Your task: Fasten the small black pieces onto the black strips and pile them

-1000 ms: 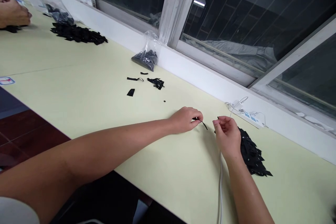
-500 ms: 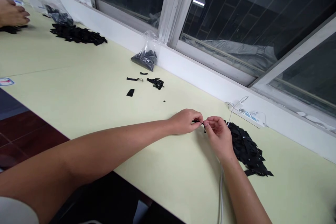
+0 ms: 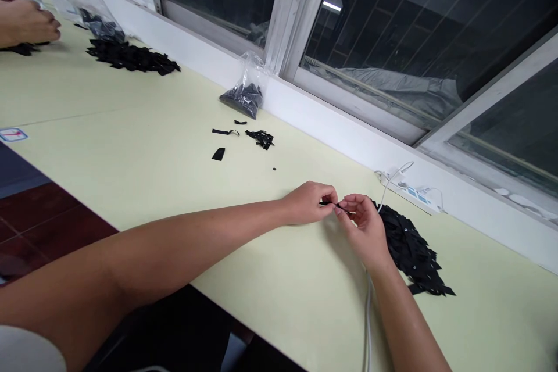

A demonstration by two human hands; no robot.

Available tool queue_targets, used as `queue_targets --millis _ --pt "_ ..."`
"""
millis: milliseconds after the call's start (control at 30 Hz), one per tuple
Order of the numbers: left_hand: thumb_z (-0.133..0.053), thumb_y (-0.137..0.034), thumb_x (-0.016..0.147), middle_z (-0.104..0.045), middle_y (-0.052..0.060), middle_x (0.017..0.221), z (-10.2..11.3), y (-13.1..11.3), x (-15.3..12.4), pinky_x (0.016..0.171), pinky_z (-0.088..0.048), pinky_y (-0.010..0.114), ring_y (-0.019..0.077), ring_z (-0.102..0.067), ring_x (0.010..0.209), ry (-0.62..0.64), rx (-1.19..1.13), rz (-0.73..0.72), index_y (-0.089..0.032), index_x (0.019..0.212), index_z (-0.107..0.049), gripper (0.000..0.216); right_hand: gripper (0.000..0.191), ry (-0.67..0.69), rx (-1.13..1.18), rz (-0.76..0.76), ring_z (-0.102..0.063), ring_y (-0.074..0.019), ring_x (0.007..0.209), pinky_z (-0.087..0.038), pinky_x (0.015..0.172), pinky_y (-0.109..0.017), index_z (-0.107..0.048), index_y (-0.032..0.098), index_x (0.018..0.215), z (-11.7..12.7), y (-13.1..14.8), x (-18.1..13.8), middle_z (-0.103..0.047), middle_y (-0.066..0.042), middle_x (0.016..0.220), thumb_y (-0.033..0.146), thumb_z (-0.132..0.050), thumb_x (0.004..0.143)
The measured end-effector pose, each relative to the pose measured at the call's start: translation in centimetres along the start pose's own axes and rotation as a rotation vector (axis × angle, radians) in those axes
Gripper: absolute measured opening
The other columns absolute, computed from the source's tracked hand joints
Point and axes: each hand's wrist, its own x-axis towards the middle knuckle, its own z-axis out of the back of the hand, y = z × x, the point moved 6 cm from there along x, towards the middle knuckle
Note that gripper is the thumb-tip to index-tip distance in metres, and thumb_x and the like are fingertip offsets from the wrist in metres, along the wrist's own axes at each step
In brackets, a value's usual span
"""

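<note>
My left hand (image 3: 308, 202) and my right hand (image 3: 365, 226) meet over the pale yellow-green table (image 3: 131, 145). Both pinch a small black strip (image 3: 339, 206) between thumb and fingers, so both hands are closed on it. Just right of my right hand lies a heap of black pieces (image 3: 410, 247), partly hidden by that hand. A white cable (image 3: 367, 314) runs under my right forearm toward the near edge.
A few loose black scraps (image 3: 260, 138) and a clear bag of black pieces (image 3: 246, 90) lie further back by the window sill. Another black heap (image 3: 131, 57) and another person's hand (image 3: 27, 23) are at the far left. A white power strip (image 3: 414, 193) sits by the sill.
My right hand moved left from the heap to meet my left hand and now pinches the same black strip. My left hand stayed put.
</note>
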Motion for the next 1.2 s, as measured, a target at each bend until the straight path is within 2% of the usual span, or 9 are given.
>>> queue_targets --millis 200,367,700,867,967,1067,1133,1200 --pt "-0.057 -0.016 0.082 -0.069 0.001 0.089 -0.1 -0.1 -0.1 0.076 -0.048 0.027 0.0139 -0.062 0.083 -0.006 -0.074 -0.004 -0.019 0.090 -0.064 0.011 0.030 -0.018 -0.035 0.023 -0.066 -0.0212 0.092 -0.054 0.080 -0.037 -0.059 0.022 0.105 0.2 -0.1 0.1 -0.068 -0.008 0.099 0.037 -0.071 0.082" --pt "-0.056 -0.017 0.081 -0.068 0.000 0.086 -0.2 0.1 0.0 0.074 -0.048 0.027 0.0133 -0.061 0.080 0.018 -0.125 0.029 -0.019 0.087 -0.063 0.009 0.028 -0.024 -0.066 0.051 -0.066 -0.0215 0.093 -0.054 0.081 -0.037 -0.059 0.023 0.105 0.3 0.0 0.0 -0.068 -0.007 0.099 0.036 -0.070 0.082" --pt "-0.055 -0.019 0.080 -0.060 0.000 0.081 0.0 -0.4 0.2 0.068 -0.043 0.026 0.0123 -0.053 0.075 0.050 -0.138 -0.012 -0.018 0.082 -0.057 0.003 0.030 -0.017 0.084 0.007 -0.066 -0.0205 0.089 -0.053 0.079 -0.035 -0.059 0.022 0.099 0.1 0.2 0.0 -0.067 -0.007 0.095 0.038 -0.074 0.080" --pt "-0.055 -0.019 0.081 -0.062 0.000 0.083 -0.2 -0.3 0.1 0.068 -0.044 0.026 0.0129 -0.055 0.076 0.061 -0.139 0.018 -0.018 0.084 -0.059 0.004 0.027 0.014 -0.009 0.019 -0.066 -0.0212 0.088 -0.053 0.078 -0.035 -0.063 0.021 0.099 -0.2 0.3 0.0 -0.070 -0.008 0.097 0.040 -0.070 0.081" --pt "-0.056 -0.021 0.084 -0.065 0.002 0.088 -0.4 -0.2 0.1 0.074 -0.048 0.028 0.0143 -0.058 0.080 0.071 -0.131 0.042 -0.019 0.088 -0.060 0.006 0.027 0.011 -0.099 0.032 -0.065 -0.0201 0.081 -0.052 0.072 -0.032 -0.068 0.020 0.097 0.1 0.6 0.1 -0.071 -0.008 0.096 0.043 -0.066 0.083" --pt "-0.062 -0.028 0.084 -0.066 0.005 0.106 0.0 -0.5 0.0 0.091 -0.047 0.034 0.0195 -0.059 0.102 0.035 -0.040 0.004 -0.020 0.101 -0.061 0.019 0.030 -0.074 -0.223 -0.018 -0.062 -0.0180 0.069 -0.049 0.065 -0.031 -0.071 0.020 0.096 2.8 0.5 0.5 -0.072 -0.006 0.088 0.046 -0.065 0.081" --pt "-0.066 -0.038 0.083 -0.061 0.008 0.124 0.4 -0.7 -0.1 0.102 -0.042 0.038 0.0237 -0.051 0.121 0.019 0.019 0.008 -0.022 0.115 -0.057 0.037 0.030 -0.174 -0.396 -0.117 -0.060 -0.0188 0.064 -0.046 0.062 -0.032 -0.072 0.021 0.093 6.3 -0.1 0.7 -0.071 -0.005 0.079 0.046 -0.064 0.079" --pt "-0.062 -0.051 0.085 -0.052 0.010 0.139 0.6 -0.6 -0.3 0.109 -0.037 0.043 0.0265 -0.041 0.134 0.053 0.045 0.060 -0.023 0.128 -0.050 0.053 0.027 -0.298 -0.617 -0.252 -0.059 -0.0221 0.064 -0.042 0.060 -0.034 -0.074 0.023 0.090 10.5 -0.9 0.6 -0.070 -0.005 0.074 0.044 -0.065 0.075"
